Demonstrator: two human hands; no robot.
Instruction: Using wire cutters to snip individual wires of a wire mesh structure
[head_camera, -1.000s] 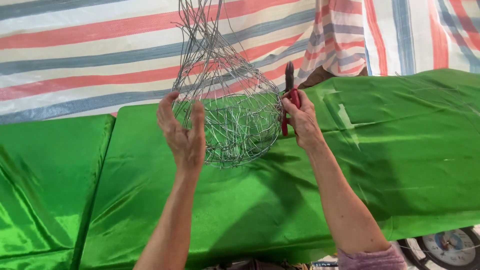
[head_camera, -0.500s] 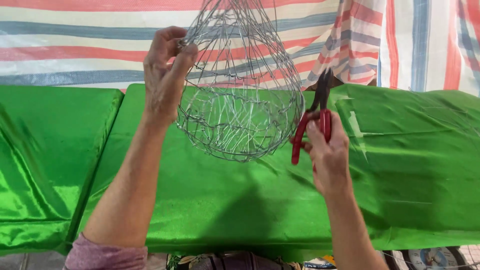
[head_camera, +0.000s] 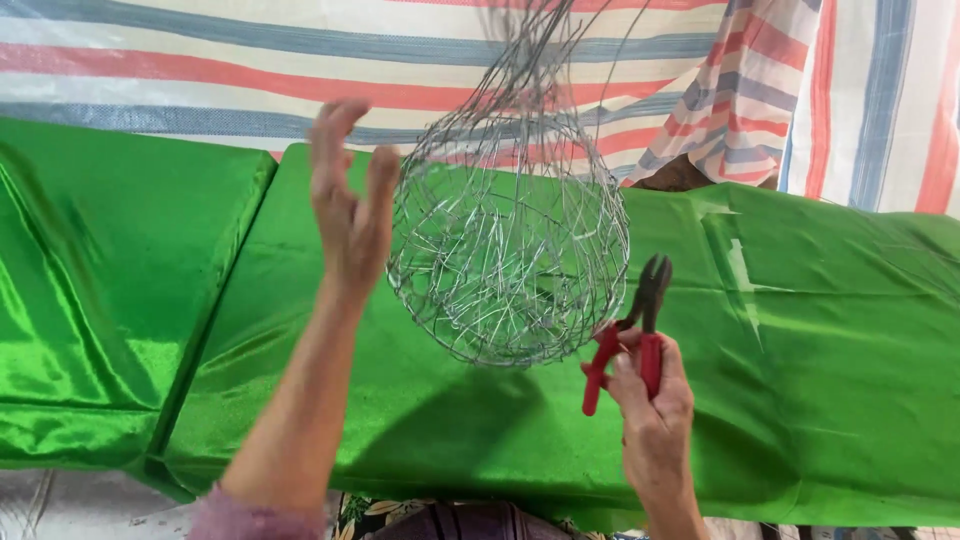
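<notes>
A round basket of woven silver wire (head_camera: 510, 235) hangs in mid-air over the green cloth, its loose wire ends running up out of the top of the view. My left hand (head_camera: 348, 205) is raised just left of the basket, fingers spread, nearest its left side; whether it touches the wire I cannot tell. My right hand (head_camera: 652, 395) is lower right, closed around red-handled pliers (head_camera: 630, 335) whose dark jaws point up toward the basket's lower right rim without touching it.
Shiny green satin cloth (head_camera: 820, 330) covers two table tops, with a gap between them at left (head_camera: 215, 320). A striped red, blue and white tarpaulin (head_camera: 200, 60) hangs behind. The basket's shadow (head_camera: 460, 420) falls on the cloth near the front edge.
My left hand has let go of the basket's upper wires and opened beside it. The basket has shifted right and swung. My right hand with the pliers has dropped lower.
</notes>
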